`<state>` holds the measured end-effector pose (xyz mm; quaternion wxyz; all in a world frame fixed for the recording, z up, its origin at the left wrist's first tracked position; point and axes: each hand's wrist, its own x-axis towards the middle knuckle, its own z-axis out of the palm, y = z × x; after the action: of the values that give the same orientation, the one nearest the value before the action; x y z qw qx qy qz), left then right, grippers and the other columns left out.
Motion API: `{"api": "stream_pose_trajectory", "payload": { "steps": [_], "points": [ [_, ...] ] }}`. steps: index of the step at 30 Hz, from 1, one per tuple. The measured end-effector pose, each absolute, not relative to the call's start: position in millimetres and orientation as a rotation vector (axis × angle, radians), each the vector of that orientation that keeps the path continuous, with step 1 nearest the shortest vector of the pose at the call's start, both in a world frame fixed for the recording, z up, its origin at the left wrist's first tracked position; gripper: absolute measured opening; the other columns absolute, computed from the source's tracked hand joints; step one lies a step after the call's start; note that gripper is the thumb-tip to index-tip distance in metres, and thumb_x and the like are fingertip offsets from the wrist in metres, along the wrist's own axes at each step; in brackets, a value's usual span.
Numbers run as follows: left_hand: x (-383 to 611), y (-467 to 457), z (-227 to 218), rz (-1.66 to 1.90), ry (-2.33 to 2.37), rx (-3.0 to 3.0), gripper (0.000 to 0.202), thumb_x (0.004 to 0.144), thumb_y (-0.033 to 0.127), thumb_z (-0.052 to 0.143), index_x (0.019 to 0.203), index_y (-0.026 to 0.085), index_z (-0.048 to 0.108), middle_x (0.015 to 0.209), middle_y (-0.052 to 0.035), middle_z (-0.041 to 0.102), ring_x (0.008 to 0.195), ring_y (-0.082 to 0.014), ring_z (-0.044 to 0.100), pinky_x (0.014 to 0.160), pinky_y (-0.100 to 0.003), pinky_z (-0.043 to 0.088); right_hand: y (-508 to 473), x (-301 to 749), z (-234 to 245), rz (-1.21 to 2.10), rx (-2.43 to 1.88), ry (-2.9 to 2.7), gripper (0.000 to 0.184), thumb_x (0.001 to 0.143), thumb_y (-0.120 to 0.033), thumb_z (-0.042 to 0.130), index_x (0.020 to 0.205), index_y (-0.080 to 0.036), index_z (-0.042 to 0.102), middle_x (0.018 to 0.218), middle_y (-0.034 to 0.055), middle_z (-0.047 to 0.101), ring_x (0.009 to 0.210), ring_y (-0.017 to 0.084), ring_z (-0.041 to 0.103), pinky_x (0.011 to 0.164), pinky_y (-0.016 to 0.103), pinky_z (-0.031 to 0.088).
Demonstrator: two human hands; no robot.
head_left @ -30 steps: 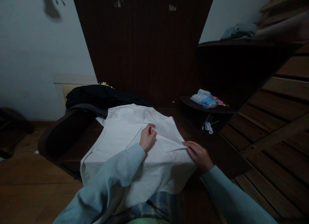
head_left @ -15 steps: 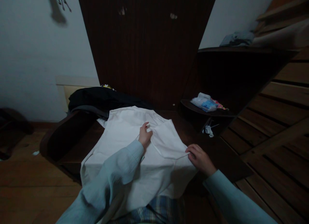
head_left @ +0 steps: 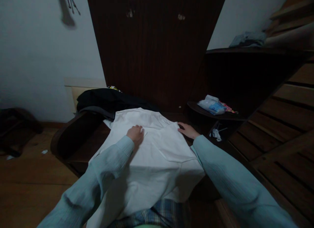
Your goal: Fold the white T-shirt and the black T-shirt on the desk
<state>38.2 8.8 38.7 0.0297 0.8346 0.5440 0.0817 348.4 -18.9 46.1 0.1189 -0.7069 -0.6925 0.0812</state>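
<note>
A white shirt (head_left: 157, 156) lies spread over a dark wooden table (head_left: 73, 136) in front of me, its near edge hanging off toward my lap. My left hand (head_left: 135, 133) rests on the shirt's upper middle, its fingers curled and pressed down on the cloth. At the shirt's far right edge lies my right hand (head_left: 186, 130), fingers stretched out flat. A folded flap of the shirt lies between the two hands. Both arms wear pale blue sleeves.
A black garment (head_left: 108, 102) is heaped at the table's far left. A low round shelf (head_left: 213, 114) to the right holds a plastic packet (head_left: 211, 104). Behind stands a dark wardrobe (head_left: 152, 48). Wooden slats (head_left: 282, 123) run along the right. Plaid cloth (head_left: 159, 215) covers my lap.
Both hands let go of the lifted fold, which now lies flat. My right hand moved from the near right edge up to the far right edge. My left hand shifted slightly left.
</note>
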Motion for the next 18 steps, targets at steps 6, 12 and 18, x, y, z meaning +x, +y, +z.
{"api": "stream_pose_trajectory", "payload": {
  "steps": [6, 12, 18],
  "points": [
    [-21, 7, 14, 0.241, 1.685, 2.744, 0.042, 0.086, 0.032, 0.036, 0.125, 0.018, 0.042, 0.138, -0.0104, 0.034, 0.127, -0.0246, 0.028, 0.099, -0.039, 0.031, -9, 324, 8, 0.064, -2.181, -2.073, 0.048, 0.088, -0.034, 0.030, 0.128, -0.010, 0.040, 0.135, 0.0134, 0.038, 0.125, 0.022, 0.033, 0.101, 0.033, 0.028],
    [-24, -3, 18, 0.073, 1.825, 2.608, 0.045, 0.086, 0.036, 0.031, 0.128, 0.022, 0.038, 0.140, -0.0083, 0.031, 0.127, -0.0277, 0.027, 0.095, -0.046, 0.032, -4, 326, 14, 0.122, -2.201, -2.126, 0.050, 0.089, -0.034, 0.026, 0.133, -0.011, 0.032, 0.140, 0.0110, 0.030, 0.129, 0.019, 0.026, 0.104, 0.032, 0.022],
    [-4, 9, 40, -0.003, 1.838, 2.615, 0.028, 0.079, 0.030, 0.043, 0.095, 0.015, 0.061, 0.107, -0.0139, 0.058, 0.099, -0.0277, 0.053, 0.080, -0.040, 0.042, -16, 300, 23, 0.030, -2.155, -2.119, 0.057, 0.086, -0.044, 0.033, 0.134, -0.013, 0.031, 0.142, 0.0153, 0.024, 0.130, 0.028, 0.020, 0.103, 0.042, 0.020]
  ]
}}
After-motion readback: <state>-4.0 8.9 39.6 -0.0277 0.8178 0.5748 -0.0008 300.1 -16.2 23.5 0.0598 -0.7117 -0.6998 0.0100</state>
